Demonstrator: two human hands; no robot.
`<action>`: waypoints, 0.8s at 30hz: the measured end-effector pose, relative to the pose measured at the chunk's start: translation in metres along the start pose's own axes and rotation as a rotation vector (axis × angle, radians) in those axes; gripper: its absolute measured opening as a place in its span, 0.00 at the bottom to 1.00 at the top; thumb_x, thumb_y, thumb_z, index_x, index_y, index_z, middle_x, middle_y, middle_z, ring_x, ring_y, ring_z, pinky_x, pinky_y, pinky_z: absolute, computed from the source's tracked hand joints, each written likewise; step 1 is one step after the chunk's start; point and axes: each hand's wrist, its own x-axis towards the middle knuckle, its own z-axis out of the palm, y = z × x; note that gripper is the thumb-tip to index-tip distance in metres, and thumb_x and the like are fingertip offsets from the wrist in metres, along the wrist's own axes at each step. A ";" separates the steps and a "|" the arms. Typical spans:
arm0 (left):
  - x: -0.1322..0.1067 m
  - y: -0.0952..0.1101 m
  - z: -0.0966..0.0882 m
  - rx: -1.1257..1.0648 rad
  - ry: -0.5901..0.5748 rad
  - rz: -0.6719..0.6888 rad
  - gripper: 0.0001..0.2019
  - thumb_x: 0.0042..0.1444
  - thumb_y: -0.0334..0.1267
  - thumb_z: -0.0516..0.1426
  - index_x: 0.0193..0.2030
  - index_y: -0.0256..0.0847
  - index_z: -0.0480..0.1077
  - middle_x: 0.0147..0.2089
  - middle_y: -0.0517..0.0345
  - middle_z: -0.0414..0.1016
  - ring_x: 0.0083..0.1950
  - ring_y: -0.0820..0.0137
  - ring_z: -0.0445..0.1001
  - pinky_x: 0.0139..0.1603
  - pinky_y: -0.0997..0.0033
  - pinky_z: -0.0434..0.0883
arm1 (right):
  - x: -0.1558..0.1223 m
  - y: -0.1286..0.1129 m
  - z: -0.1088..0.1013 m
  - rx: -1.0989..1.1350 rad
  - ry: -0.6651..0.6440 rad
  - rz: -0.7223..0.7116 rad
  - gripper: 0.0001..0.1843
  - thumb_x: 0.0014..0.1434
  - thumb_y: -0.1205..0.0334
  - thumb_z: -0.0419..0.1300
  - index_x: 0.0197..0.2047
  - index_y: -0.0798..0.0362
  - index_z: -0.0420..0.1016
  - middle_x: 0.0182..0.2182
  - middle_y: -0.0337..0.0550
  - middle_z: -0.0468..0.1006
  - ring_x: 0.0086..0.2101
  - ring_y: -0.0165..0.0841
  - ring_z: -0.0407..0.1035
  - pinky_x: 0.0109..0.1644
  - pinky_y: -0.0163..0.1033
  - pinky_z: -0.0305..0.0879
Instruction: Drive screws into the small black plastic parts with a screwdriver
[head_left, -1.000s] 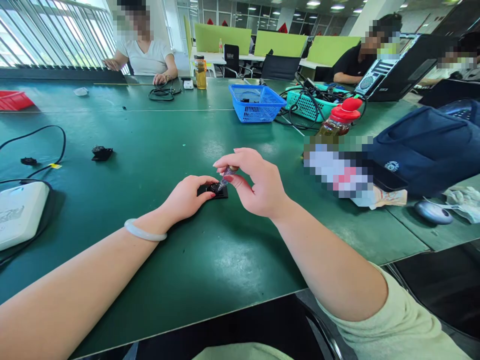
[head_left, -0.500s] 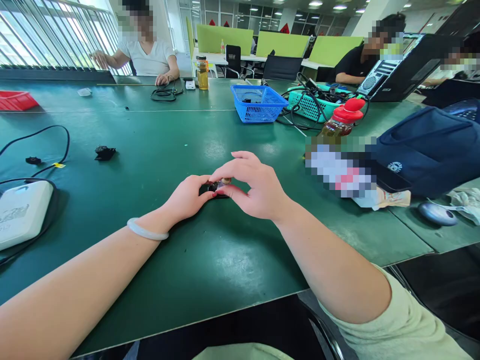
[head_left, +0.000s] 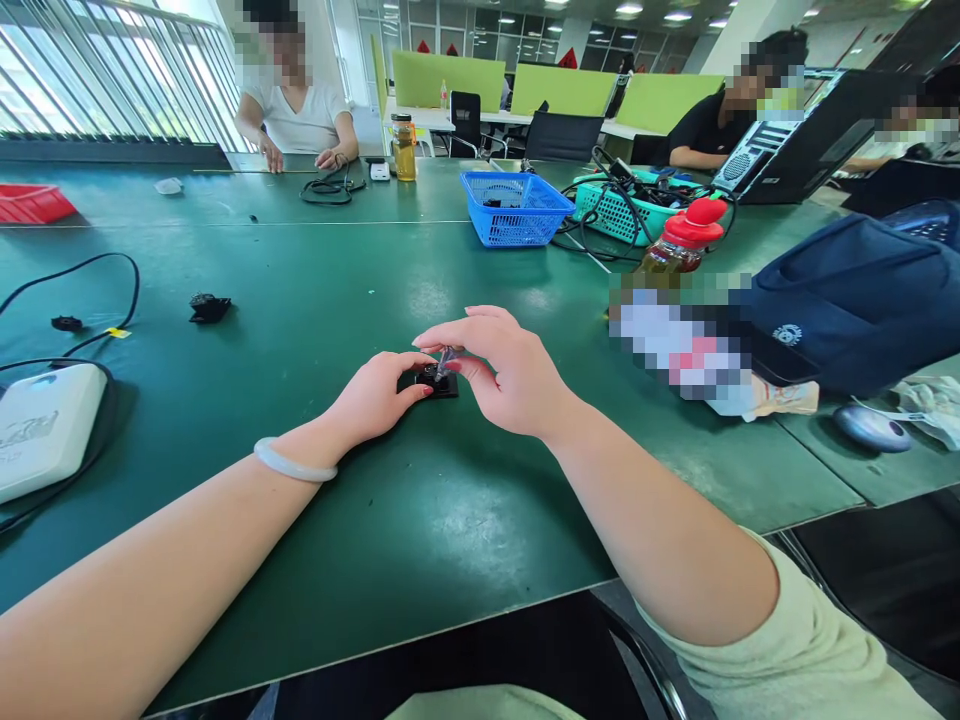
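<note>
A small flat black part lies on the green tabletop, and what kind it is I cannot make out. From its left side, my left hand grips it between thumb and fingers, covering its left end. Just above it, my right hand pinches a small, greyish, see-through piece between thumb and fingertips. That piece's lower end is over or touching the black part; which of the two I cannot tell.
To the left lie a crumpled black thing, a black cable and a white box. A blue basket, a red-lidded bottle, a dark blue bag and a mouse are ahead and right. People sit across the table.
My right hand has turned slightly, showing the see-through piece and more of the black part's right side. My left hand stays put. The person across has lowered a raised hand to the table.
</note>
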 end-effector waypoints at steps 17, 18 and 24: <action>0.000 -0.002 0.000 0.006 0.010 -0.021 0.16 0.57 0.44 0.57 0.51 0.45 0.75 0.50 0.53 0.79 0.52 0.57 0.75 0.57 0.54 0.70 | 0.003 0.009 0.006 -0.005 0.283 0.356 0.05 0.61 0.60 0.60 0.41 0.49 0.71 0.34 0.36 0.77 0.30 0.29 0.69 0.41 0.39 0.66; 0.000 -0.002 -0.001 0.004 0.006 -0.020 0.15 0.57 0.44 0.57 0.50 0.45 0.76 0.50 0.53 0.79 0.51 0.57 0.75 0.56 0.55 0.71 | 0.003 0.010 0.006 -0.003 0.309 0.387 0.05 0.60 0.59 0.61 0.39 0.49 0.71 0.33 0.35 0.76 0.29 0.29 0.69 0.40 0.38 0.66; 0.000 0.000 -0.002 0.017 0.004 -0.038 0.16 0.57 0.43 0.57 0.50 0.46 0.75 0.50 0.53 0.79 0.52 0.57 0.74 0.57 0.55 0.70 | 0.002 0.025 0.007 0.023 0.413 0.525 0.10 0.58 0.54 0.64 0.34 0.49 0.69 0.29 0.34 0.73 0.28 0.28 0.66 0.36 0.37 0.66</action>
